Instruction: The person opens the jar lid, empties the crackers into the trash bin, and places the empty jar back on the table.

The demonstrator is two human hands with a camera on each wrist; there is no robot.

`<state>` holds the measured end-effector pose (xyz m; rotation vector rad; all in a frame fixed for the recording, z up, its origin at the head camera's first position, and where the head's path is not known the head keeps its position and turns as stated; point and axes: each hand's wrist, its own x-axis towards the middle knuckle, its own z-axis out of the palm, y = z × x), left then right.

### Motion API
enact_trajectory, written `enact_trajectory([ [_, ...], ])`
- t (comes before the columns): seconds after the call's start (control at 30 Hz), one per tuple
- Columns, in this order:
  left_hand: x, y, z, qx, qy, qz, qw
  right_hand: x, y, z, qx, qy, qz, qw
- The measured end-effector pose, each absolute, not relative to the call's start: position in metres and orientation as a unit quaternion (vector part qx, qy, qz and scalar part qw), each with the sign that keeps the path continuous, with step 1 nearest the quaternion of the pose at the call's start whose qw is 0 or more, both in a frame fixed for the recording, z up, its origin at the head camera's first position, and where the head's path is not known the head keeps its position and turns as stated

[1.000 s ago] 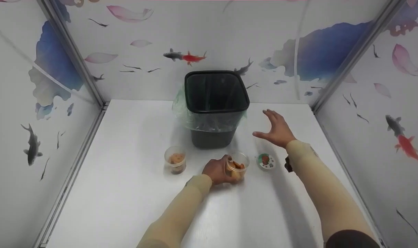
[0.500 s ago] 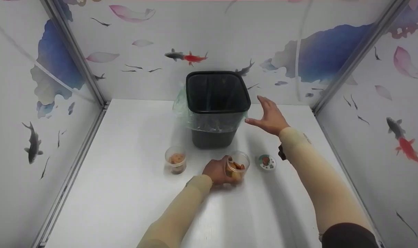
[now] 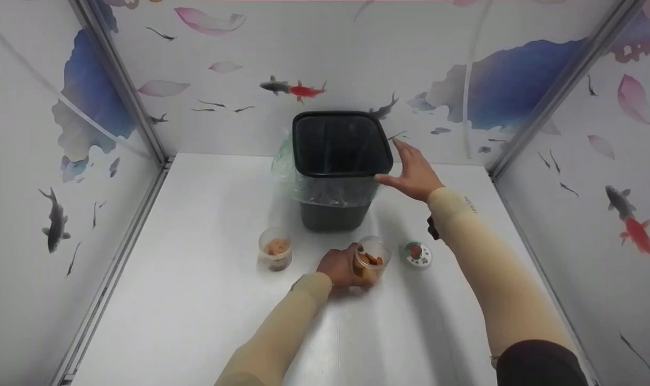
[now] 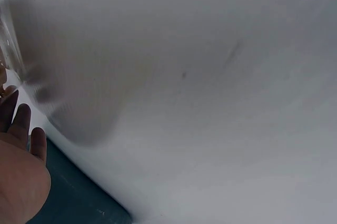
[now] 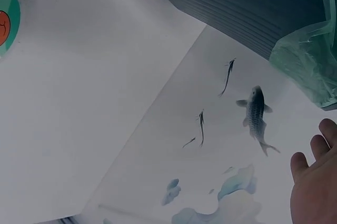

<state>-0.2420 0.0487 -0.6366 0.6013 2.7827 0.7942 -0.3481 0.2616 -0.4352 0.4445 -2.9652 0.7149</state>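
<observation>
My left hand grips a clear plastic jar of orange and yellow snack pieces from its left side, in front of the bin. My right hand is raised at the right edge of the black trash bin, thumb and fingers spread, holding nothing. In the head view its thumb tip overlaps the rim's front right corner. The right wrist view has the fingers just below the green bin liner. Only a sliver of the jar shows in the left wrist view, by the fingertips.
Left of the held jar stands a second clear jar with brownish-orange pieces. A round printed lid lies on the white table at the right. Patterned panels enclose the table at the back and both sides.
My right hand has moved up and left, from above the lid's right side to the bin's right rim. The left hand keeps its hold on the jar in the same place.
</observation>
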Motion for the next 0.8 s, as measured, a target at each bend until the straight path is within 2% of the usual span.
enact_trajectory([
  [0.8, -0.2428, 0.0481, -0.6383, 0.209, 0.933, 0.277, 0.093, -0.3501, 0.2528, -0.4362, 0.168, -0.965, 0.201, 0.030],
])
